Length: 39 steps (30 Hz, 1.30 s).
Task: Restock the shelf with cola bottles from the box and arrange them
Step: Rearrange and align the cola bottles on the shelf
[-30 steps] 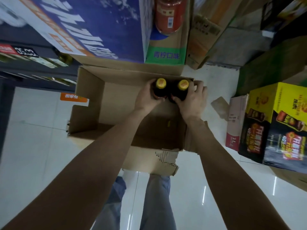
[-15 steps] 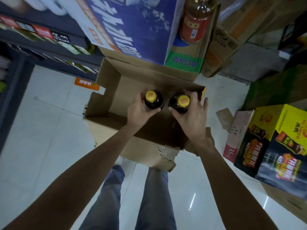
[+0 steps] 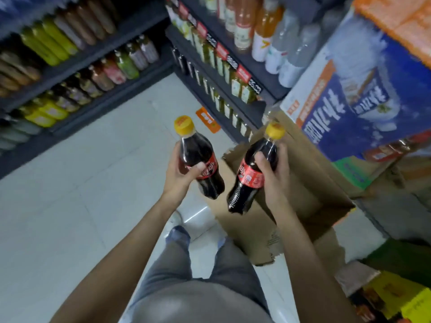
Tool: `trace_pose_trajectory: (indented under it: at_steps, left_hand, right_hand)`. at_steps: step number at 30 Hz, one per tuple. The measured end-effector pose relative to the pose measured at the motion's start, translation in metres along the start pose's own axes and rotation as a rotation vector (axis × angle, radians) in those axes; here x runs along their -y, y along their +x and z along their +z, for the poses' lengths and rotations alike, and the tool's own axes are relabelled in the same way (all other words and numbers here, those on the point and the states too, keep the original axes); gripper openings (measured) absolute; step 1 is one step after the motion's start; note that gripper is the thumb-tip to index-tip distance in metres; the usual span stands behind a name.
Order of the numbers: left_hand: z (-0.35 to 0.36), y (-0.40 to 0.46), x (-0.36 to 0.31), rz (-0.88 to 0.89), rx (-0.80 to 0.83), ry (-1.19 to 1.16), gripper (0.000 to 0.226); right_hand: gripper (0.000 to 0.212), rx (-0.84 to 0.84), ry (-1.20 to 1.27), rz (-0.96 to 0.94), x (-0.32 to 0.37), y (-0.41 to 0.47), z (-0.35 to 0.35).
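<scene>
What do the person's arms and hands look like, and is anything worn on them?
Both forearms are bare up to the edge of the picture: no sleeve shows. The left hand and the right hand wear no gloves. No watch, bracelet or ring can be seen on the wrists or fingers. Lower down, the person wears grey trousers.

dim, bluish light | glare streak on floor tiles | motion blur – shelves smeared, edges bowed

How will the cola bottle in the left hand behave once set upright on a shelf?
The cola bottle looks full nearly to its yellow cap, so probably heavy for its size. Tall and narrow, it may tip if nudged. The left hand wraps it easily; smooth plastic could be slippery.
</scene>
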<state>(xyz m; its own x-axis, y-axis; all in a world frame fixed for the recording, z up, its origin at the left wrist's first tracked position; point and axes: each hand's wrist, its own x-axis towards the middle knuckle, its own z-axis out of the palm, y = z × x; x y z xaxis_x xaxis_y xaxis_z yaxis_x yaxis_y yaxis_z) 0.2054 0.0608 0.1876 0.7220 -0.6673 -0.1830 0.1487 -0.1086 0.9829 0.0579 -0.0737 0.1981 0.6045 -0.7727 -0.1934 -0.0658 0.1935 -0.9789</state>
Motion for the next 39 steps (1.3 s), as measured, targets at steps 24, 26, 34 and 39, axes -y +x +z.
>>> trace_pose_trajectory:
  at_steps: [24,26,34,39]
  left_hand:
    - [-0.689,-0.098,-0.067,0.048,-1.108,-0.061,0.023]
    - [-0.744,-0.103,-0.074,0.061,-1.161,-0.041,0.033]
    - [-0.965,-0.094,-0.114,0.018,-1.237,0.102,0.085]
    - [-1.097,-0.079,-0.152,0.137,-1.238,0.160,0.078]
  right_hand:
    - [0.025,0.991,-0.310,-0.254,-0.010,-0.046,0.776]
    - [0.040,1.061,-0.325,-0.293,-0.006,-0.050,0.840]
    - [0.073,1.297,-0.397,-0.477,0.009,-0.059,1.092]
    - [0.072,1.362,-0.330,-0.574,0.037,-0.066,1.229]
